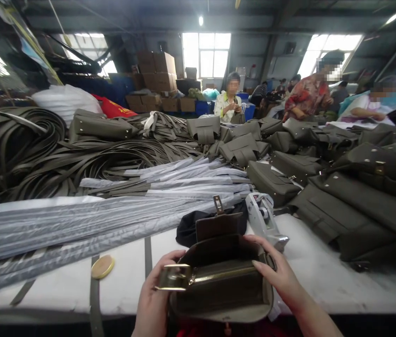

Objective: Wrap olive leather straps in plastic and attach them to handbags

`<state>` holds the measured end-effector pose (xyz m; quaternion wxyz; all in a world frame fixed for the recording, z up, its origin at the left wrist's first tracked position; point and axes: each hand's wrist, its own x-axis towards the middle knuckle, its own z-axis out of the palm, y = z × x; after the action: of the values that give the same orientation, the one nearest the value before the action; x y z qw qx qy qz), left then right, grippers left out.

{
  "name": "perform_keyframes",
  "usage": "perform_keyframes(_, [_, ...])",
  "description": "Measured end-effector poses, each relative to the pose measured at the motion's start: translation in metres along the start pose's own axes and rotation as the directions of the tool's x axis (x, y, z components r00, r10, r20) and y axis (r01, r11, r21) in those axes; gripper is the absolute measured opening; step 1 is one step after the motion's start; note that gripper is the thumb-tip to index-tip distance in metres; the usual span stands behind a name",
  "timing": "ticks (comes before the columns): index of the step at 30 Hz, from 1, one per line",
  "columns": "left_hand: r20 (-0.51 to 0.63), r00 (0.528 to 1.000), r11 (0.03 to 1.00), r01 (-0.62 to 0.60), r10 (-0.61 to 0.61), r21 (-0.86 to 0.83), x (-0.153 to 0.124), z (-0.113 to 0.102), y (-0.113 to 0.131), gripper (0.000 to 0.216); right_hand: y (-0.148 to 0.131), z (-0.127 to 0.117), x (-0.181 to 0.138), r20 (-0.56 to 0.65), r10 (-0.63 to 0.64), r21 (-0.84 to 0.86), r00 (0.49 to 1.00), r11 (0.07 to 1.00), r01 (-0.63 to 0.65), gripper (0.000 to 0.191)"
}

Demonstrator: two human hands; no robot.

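An olive-green leather handbag (pixel 219 285) sits open at the near edge of the white table (pixel 324 276), its flap with a brass clasp standing up behind it. My left hand (pixel 154 299) grips the bag's left side, fingers closed by a shiny gold zipper pull (pixel 175 277). My right hand (pixel 280 274) holds the bag's right rim, fingers curled over the opening. A gold zipper line runs across the inside of the bag.
A grey labelling gun (pixel 264 220) and a dark cloth (pixel 189 227) lie just behind the bag. Plastic-wrapped straps (pixel 78 224) cover the left, with a round gold disc (pixel 102 267). Piles of olive bags (pixel 359 196) fill the right. Several people work at the far end.
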<state>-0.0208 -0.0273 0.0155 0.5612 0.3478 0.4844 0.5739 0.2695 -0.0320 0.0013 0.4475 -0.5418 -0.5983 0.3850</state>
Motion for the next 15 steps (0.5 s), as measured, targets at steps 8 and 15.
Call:
perform_keyframes(8, [-0.136, 0.952, 0.940, 0.234, -0.273, -0.246, 0.023, -0.019, -0.015, 0.035, 0.000, -0.003, -0.001, 0.026, 0.080, 0.115, 0.996, 0.990, -0.083, 0.046])
perform_keyframes(15, [-0.387, 0.839, 0.906, 0.259, -0.383, -0.335, 0.036, -0.038, -0.006, 0.017, 0.008, -0.006, -0.003, 0.021, 0.100, 0.095, 0.995, 0.990, -0.101, 0.050])
